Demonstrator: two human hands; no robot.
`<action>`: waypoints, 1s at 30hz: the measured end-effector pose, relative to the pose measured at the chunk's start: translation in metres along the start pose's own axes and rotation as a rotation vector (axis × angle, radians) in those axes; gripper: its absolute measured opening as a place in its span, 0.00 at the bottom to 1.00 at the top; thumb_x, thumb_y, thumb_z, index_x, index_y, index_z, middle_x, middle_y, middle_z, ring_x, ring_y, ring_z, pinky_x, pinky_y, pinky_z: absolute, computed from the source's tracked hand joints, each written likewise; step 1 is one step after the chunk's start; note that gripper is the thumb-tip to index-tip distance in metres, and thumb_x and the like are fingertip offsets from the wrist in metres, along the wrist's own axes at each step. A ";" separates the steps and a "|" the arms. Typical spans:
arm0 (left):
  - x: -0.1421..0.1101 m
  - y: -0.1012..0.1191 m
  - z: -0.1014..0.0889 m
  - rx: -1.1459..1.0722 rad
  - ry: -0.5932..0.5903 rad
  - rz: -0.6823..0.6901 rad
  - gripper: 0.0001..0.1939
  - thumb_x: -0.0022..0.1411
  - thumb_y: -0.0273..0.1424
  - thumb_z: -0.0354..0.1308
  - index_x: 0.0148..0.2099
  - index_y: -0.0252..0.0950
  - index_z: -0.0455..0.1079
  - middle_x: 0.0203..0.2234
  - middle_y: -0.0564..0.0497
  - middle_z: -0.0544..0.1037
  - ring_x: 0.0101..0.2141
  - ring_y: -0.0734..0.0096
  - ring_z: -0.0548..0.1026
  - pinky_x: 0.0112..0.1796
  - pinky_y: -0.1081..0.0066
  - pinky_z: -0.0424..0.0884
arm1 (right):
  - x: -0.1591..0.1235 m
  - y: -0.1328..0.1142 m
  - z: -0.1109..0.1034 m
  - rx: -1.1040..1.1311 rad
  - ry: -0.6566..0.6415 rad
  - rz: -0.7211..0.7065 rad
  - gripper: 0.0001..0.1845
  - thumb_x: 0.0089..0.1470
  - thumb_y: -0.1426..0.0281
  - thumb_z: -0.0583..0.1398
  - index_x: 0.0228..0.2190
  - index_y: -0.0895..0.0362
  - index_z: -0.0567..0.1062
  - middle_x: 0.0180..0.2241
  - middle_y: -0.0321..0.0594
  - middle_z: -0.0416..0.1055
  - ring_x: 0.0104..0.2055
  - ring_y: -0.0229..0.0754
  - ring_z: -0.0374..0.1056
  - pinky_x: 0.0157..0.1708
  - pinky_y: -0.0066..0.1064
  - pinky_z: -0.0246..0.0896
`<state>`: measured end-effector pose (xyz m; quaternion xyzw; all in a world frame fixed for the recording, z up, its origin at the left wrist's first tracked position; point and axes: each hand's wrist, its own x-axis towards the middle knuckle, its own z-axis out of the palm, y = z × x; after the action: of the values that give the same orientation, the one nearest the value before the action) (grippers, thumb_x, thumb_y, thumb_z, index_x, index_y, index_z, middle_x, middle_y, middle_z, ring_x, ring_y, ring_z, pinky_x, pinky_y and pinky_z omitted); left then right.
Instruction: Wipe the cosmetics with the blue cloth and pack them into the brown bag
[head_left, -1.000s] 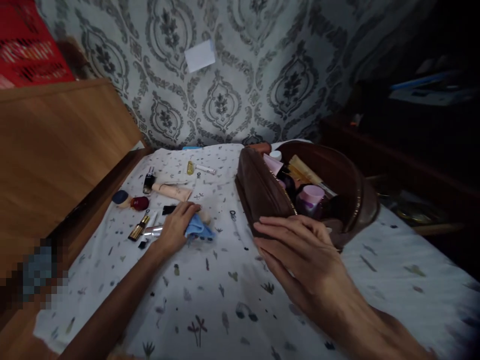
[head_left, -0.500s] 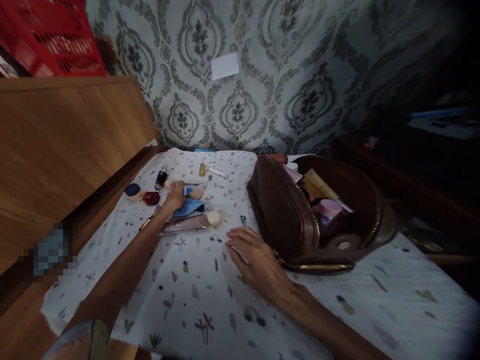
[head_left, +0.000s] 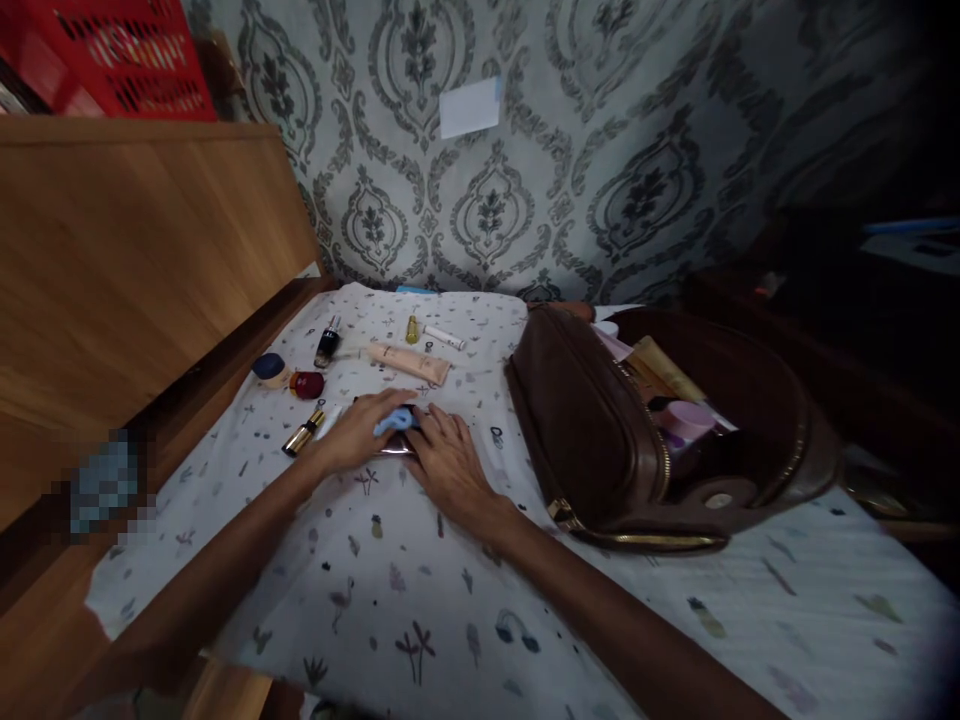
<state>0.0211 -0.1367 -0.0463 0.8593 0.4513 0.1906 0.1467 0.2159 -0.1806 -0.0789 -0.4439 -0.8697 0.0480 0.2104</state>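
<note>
My left hand (head_left: 364, 432) is closed on a small blue cloth (head_left: 396, 421), which shows between its fingers and thumb. Below the cloth lies a dark, glossy flat item (head_left: 395, 446), mostly covered by both hands; its kind cannot be made out. My right hand (head_left: 454, 462) grips the right end of this item, fingers bent over it. A peach squeeze tube (head_left: 409, 363) lies just beyond the hands. Left of my left hand is a small gold-and-black bottle (head_left: 303, 434), near a dark red jar (head_left: 307, 385) and a blue-lidded jar (head_left: 271, 370).
An unzipped brown leather bag (head_left: 592, 420) stands at right, cosmetics inside. Farther back lie a dark bottle (head_left: 328, 341), a yellow vial (head_left: 412, 329) and a white tube (head_left: 445, 337). A wooden panel (head_left: 150, 210) borders the left; a patterned wall (head_left: 555, 190) rises behind.
My left hand has moved nearer and right with the blue cloth, uncovering the peach tube. My right hand has moved left from beside the bag onto the dark item.
</note>
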 end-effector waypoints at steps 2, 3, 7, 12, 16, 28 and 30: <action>-0.024 0.012 0.004 0.206 -0.075 0.036 0.33 0.60 0.24 0.54 0.67 0.40 0.59 0.64 0.42 0.67 0.64 0.58 0.63 0.64 0.51 0.56 | 0.002 0.003 0.003 -0.007 -0.004 0.017 0.21 0.63 0.67 0.58 0.55 0.62 0.72 0.66 0.56 0.58 0.69 0.61 0.51 0.65 0.59 0.47; -0.035 0.016 0.006 0.293 -0.101 0.042 0.35 0.58 0.21 0.53 0.68 0.40 0.58 0.65 0.42 0.64 0.65 0.57 0.61 0.64 0.49 0.55 | 0.002 0.004 0.004 -0.006 -0.006 0.021 0.22 0.62 0.67 0.59 0.55 0.63 0.72 0.66 0.56 0.58 0.69 0.61 0.51 0.65 0.58 0.47; -0.057 0.019 0.005 0.476 -0.125 0.008 0.33 0.60 0.19 0.50 0.67 0.41 0.60 0.66 0.41 0.63 0.65 0.54 0.60 0.61 0.49 0.60 | 0.003 0.009 0.003 -0.001 0.012 0.057 0.23 0.63 0.66 0.59 0.56 0.63 0.71 0.66 0.56 0.58 0.69 0.60 0.51 0.64 0.54 0.51; -0.061 0.006 -0.007 0.582 -0.119 -0.086 0.31 0.59 0.21 0.54 0.65 0.37 0.61 0.62 0.38 0.66 0.59 0.47 0.65 0.56 0.49 0.65 | 0.002 0.019 0.001 -0.049 0.018 0.126 0.21 0.65 0.72 0.53 0.56 0.69 0.71 0.66 0.59 0.58 0.68 0.59 0.51 0.64 0.52 0.51; -0.064 -0.005 -0.014 0.687 -0.030 -0.244 0.24 0.63 0.21 0.48 0.61 0.37 0.64 0.58 0.37 0.69 0.56 0.44 0.67 0.51 0.46 0.67 | 0.000 0.024 0.003 -0.096 0.079 0.188 0.21 0.63 0.75 0.51 0.53 0.71 0.72 0.64 0.62 0.60 0.68 0.61 0.51 0.64 0.54 0.50; 0.017 -0.009 -0.009 0.421 -0.042 -0.360 0.23 0.61 0.24 0.53 0.59 0.30 0.66 0.51 0.33 0.75 0.50 0.45 0.74 0.51 0.49 0.68 | -0.004 0.034 0.016 -0.055 0.206 0.214 0.18 0.60 0.78 0.50 0.46 0.65 0.76 0.63 0.63 0.58 0.66 0.62 0.53 0.57 0.57 0.60; 0.031 -0.007 0.001 0.341 -0.047 -0.316 0.22 0.60 0.24 0.56 0.57 0.34 0.69 0.49 0.38 0.77 0.48 0.51 0.76 0.49 0.56 0.70 | -0.005 0.040 0.020 -0.036 0.244 0.213 0.20 0.59 0.80 0.49 0.48 0.63 0.75 0.63 0.60 0.59 0.65 0.59 0.55 0.57 0.55 0.63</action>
<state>0.0326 -0.1069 -0.0440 0.7944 0.6026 0.0664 0.0380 0.2400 -0.1587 -0.1097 -0.5399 -0.7864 0.0002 0.3001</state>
